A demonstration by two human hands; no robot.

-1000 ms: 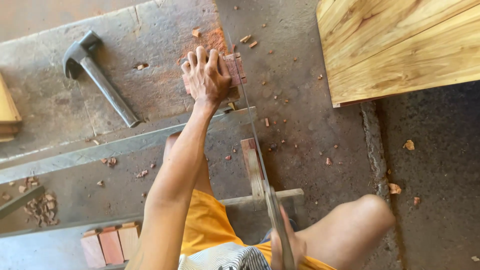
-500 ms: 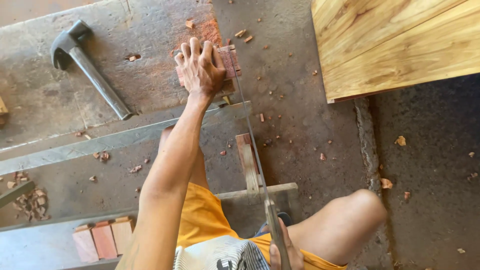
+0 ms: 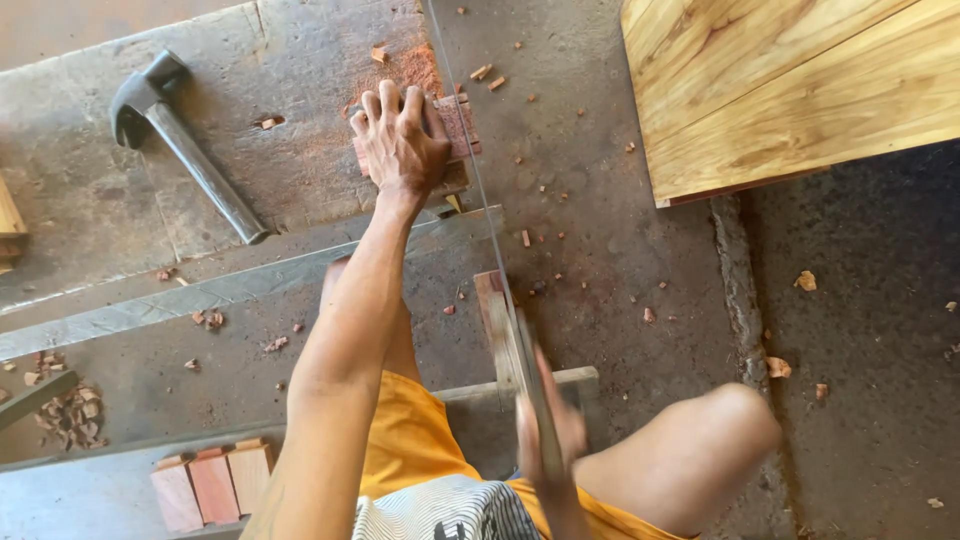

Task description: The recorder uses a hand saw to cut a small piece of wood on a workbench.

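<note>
Bright warm daylight — sharp, soft shadows

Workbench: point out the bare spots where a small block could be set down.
Free: the bench top left of the hammer, and the strip between hammer and left hand. Crowded: around the reddish block under that hand, where the saw, held by the right hand, runs alongside.

Rough reddish wood block [image 3: 455, 135], thin shiny metal saw [image 3: 500, 280], dusty matt grey counter [image 3: 300, 60], dark metal hammer [image 3: 185, 145], smooth yellow planks [image 3: 790, 90].
</note>
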